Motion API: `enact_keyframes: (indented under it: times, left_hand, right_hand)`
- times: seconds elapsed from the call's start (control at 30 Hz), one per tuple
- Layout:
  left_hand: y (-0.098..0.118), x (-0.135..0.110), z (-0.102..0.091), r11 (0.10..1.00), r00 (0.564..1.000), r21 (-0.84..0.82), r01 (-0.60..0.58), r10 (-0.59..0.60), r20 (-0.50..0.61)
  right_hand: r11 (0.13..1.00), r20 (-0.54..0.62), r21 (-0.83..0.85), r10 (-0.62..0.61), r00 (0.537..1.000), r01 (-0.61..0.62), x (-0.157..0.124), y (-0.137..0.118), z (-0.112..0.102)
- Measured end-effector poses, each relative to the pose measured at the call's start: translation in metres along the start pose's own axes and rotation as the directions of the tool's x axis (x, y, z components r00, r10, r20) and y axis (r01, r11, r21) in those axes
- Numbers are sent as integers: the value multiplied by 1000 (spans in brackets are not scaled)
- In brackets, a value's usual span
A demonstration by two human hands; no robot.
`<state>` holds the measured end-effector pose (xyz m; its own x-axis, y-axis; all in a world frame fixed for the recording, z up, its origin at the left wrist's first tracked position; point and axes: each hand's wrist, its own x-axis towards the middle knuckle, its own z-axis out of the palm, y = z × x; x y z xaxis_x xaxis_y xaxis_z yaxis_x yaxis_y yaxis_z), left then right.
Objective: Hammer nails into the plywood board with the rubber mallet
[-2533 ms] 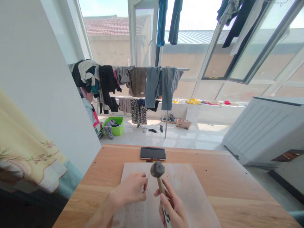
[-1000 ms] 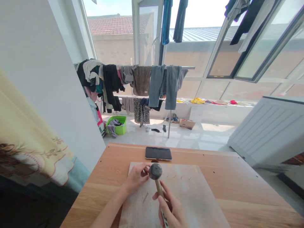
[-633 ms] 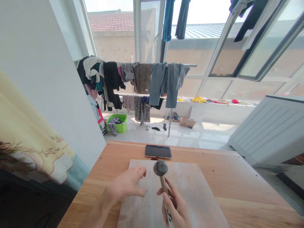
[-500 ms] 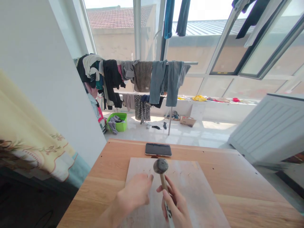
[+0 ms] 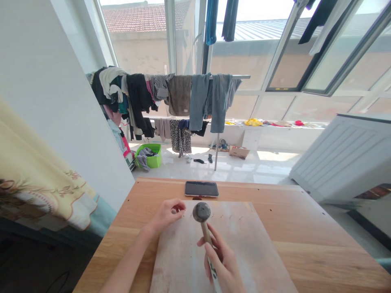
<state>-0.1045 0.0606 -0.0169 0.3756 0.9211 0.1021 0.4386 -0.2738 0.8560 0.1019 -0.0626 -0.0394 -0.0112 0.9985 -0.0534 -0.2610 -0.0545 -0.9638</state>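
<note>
My right hand (image 5: 222, 263) grips the wooden handle of a hammer (image 5: 202, 213), whose dark round head stands raised over a pale worn board (image 5: 256, 252). My left hand (image 5: 167, 212) rests at the board's far left edge, just left of the hammer head. Its fingers are curled in a pinch; what they hold is too small to make out. The board lies on a wooden table (image 5: 305, 236).
A black phone (image 5: 201, 189) lies flat on the table beyond the board. Past the table stand a rack of hanging clothes (image 5: 183, 97), a green basket (image 5: 148, 155) on the floor and a white slatted panel (image 5: 345, 158) at right. A patterned yellow cloth (image 5: 36, 183) hangs at left.
My left hand has moved forward to the board's far left edge and curled into a pinch. The hammer head has stayed raised in about the same place.
</note>
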Motion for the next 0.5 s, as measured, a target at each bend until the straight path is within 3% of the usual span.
enact_keyframes:
  times: [0.17,0.5]
  left_hand:
    - [-13,-1,3,999,999,-27,32,-31,20]
    - [2,-5,6,996,999,82,-46,44,30]
  right_hand:
    - [1000,-3,3,0,1000,0,0,3,-1]
    - [1000,-4,-6,-1,1000,1,-2,3,-1]
